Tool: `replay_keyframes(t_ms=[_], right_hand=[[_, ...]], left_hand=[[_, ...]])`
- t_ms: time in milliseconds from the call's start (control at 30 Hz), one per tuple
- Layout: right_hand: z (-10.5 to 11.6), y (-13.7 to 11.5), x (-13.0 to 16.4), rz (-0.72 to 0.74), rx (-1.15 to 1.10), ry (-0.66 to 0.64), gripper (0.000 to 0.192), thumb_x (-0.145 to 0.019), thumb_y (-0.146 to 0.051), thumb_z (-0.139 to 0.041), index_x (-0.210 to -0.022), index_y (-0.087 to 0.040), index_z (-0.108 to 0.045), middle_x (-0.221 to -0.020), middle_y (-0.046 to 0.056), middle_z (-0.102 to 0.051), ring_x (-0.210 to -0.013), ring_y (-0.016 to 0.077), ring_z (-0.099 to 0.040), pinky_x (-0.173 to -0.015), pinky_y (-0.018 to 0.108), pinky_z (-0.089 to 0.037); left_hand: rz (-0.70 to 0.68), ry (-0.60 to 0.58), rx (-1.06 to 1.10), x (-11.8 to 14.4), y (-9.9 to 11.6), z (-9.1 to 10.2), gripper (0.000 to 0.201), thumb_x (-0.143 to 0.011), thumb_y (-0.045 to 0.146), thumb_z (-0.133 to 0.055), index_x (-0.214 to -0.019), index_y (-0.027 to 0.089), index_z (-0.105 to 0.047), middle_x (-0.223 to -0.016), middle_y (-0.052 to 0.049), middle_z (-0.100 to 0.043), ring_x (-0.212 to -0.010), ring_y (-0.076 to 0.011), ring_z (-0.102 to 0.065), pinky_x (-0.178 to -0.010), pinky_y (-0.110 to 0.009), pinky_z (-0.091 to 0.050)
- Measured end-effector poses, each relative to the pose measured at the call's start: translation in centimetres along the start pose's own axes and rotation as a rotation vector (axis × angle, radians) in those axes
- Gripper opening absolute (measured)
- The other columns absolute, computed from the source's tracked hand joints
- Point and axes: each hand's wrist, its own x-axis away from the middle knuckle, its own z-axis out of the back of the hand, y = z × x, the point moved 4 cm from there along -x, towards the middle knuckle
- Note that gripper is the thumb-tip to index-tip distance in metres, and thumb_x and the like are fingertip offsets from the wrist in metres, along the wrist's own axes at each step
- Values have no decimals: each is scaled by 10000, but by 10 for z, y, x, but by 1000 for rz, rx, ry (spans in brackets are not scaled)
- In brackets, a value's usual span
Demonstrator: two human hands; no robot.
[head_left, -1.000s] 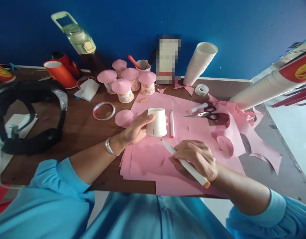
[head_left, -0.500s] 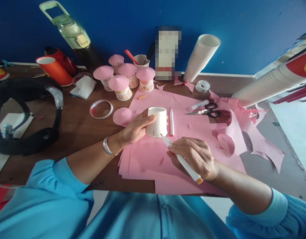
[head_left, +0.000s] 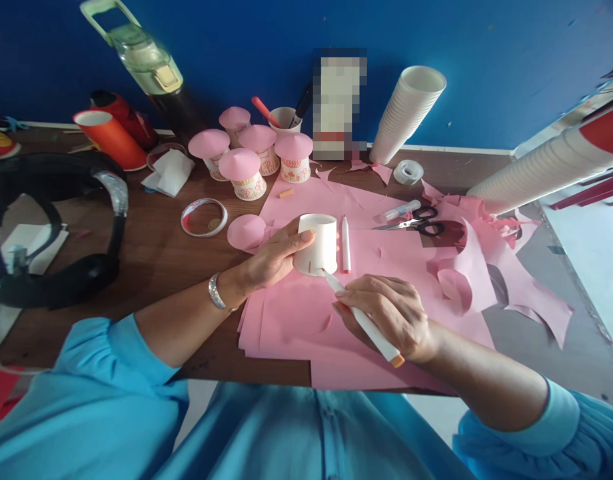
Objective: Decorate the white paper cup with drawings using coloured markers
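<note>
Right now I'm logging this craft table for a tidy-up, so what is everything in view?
paper cup: 1, white, upside down on the pink paper, steadied by the left hand
marker: 1, white with orange end, in the right hand, tip at the cup's wall
second marker: 1, white, lying right of the cup
pink paper: several sheets, under the hands
mushroom cups: 5, pink tops, behind the paper
pink circle: 1, left of the cup
scissors: 1, black handles, right
tape rolls: 2, clear, one right, one left
cup stacks: 2, white, lying back right
water bottle: 1, green, back left
left hand: grip on the cup
right hand: grip on the marker
</note>
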Motion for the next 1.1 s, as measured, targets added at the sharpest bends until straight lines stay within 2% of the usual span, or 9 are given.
replay_keyframes(t_ms=[200,333,467,600,733,833,933,1100], right_hand=[[2,-2,-3,-13,-9,-36,153,-966,-80,-687,-1075,-148,-605,-749,8,-701,-647,147,-707,-561,261,-602],[2,-3,-3,-39,-54,-71,157,-966,-73,-686,-1073,-151,-602,-759,1,-706,-640,142,-708,-552,256,-578],[1,-4,-1,-37,-59,-62,159,-967,-72,-690,-1073,-141,-595,-759,11,-710,-640,147,-705,-546,263,-566],[-1,-5,-1,-34,-62,-72,142,-974,-87,-683,-1059,-160,-597,-750,-6,-701,-619,133,-685,-542,248,-564],[1,-7,-2,15,-80,-63,137,-962,-71,-677,-1058,-146,-615,-760,7,-704,-651,137,-695,-580,252,-594],[5,-8,-2,45,-112,-28,136,-947,-67,-685,-1055,-133,-637,-775,17,-696,-651,142,-694,-565,261,-600],[8,-7,-2,73,-83,0,96,-949,-76,-691,-1025,-118,-650,-771,33,-694,-644,148,-684,-543,272,-601],[12,-2,-4,68,-18,20,75,-951,-82,-696,-1003,-115,-653,-753,39,-685,-643,159,-689,-546,282,-611]], left_hand=[[-1,-28,11,0,2,-2,532,-962,542,-707,-1345,173,-674,-1230,-167,-764,-1080,-306,-752,-824,-380,-600],[1,-38,14,1,2,-3,586,-955,559,-706,-1394,177,-642,-1243,-177,-759,-1127,-336,-744,-853,-413,-605],[12,-46,5,0,1,-3,617,-937,586,-715,-1400,187,-626,-1246,-178,-754,-1137,-349,-741,-834,-416,-606],[1,-17,-30,0,1,-1,661,-846,639,-797,-1314,196,-647,-1159,-147,-759,-1045,-316,-754,-801,-393,-609],[48,6,-69,1,0,0,709,-745,556,-914,-1296,208,-635,-1086,-105,-759,-976,-285,-755,-812,-394,-609],[37,45,-18,1,1,1,699,-785,512,-897,-1367,237,-624,-1100,-91,-772,-1005,-283,-752,-860,-417,-605],[8,92,38,1,4,4,661,-847,508,-840,-1413,237,-632,-1178,-115,-793,-1095,-317,-747,-943,-459,-593],[85,70,135,0,3,7,628,-913,465,-720,-1466,185,-618,-1263,-159,-792,-1160,-364,-749,-957,-478,-587]])
